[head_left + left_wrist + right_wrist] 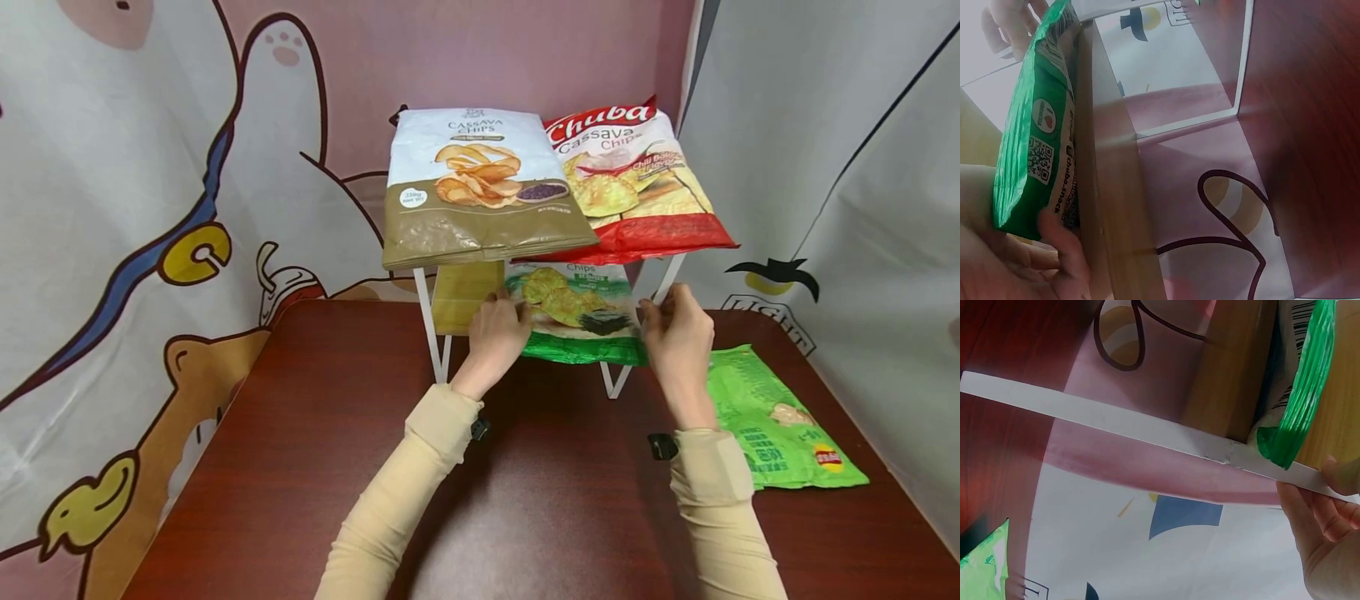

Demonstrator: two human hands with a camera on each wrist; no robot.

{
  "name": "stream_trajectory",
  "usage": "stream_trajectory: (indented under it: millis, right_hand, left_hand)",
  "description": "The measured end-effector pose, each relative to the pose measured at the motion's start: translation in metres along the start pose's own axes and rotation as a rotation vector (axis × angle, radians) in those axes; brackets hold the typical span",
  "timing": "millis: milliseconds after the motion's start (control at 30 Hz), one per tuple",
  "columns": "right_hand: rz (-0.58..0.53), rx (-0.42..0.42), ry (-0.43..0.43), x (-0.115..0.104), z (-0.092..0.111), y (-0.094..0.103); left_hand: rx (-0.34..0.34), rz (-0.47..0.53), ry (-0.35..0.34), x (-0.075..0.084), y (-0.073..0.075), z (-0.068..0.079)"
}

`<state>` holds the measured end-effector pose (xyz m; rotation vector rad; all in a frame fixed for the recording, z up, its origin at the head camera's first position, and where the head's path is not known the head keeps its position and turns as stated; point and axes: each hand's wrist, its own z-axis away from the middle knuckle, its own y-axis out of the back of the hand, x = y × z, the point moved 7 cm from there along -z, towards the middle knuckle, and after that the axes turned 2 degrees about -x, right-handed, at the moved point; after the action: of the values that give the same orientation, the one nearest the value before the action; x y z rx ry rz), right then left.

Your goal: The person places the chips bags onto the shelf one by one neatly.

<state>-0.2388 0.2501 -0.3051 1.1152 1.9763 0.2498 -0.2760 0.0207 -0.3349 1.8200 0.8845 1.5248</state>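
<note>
A green and white bag of chips point(581, 312) lies on the lower wooden board point(457, 304) of a two-tier shelf with a white metal frame. My left hand point(498, 333) grips this bag at its left side; in the left wrist view the fingers are at the corner of the green bag point(1041, 144). On the other side, my right hand point(678, 354) pinches the white frame post point(667, 279), just right of the bag. The right wrist view shows thumb and fingers on opposite sides of the white bar point(1116, 430), near the bag's green crimped end point(1300, 400).
A brown and white cassava chips bag point(487, 183) and a red and white Chuba bag point(630, 179) lie overlapping on the upper tier. A bright green chip bag point(783, 425) rests at the right of the dark red-brown table point(300, 467). Printed cloth hangs behind.
</note>
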Motion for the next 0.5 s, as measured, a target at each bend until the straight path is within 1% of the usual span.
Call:
stream_trajectory:
  millis: [100, 200, 333, 400, 467, 500]
  right_hand:
    - [0.001, 0.002, 0.005, 0.0, 0.0, 0.0]
    - [0.002, 0.008, 0.01, 0.001, 0.0, 0.0]
    - [0.001, 0.011, 0.011, 0.002, 0.0, 0.001]
    - [-0.002, 0.009, 0.015, 0.002, 0.0, 0.0]
    - [-0.005, 0.011, 0.019, 0.002, 0.001, 0.0]
    - [-0.004, 0.013, 0.022, 0.002, 0.001, 0.001]
  left_hand:
    - [0.01, -0.07, 0.019, -0.001, 0.001, 0.001]
    - [0.018, -0.118, 0.031, -0.001, 0.002, 0.002]
    - [0.052, -0.148, 0.01, 0.0, 0.005, 0.007]
    - [0.109, -0.158, -0.018, 0.001, 0.011, 0.013]
    - [0.208, -0.16, -0.071, 0.003, 0.021, 0.021]
    - [0.274, -0.156, -0.104, 0.005, 0.027, 0.025]
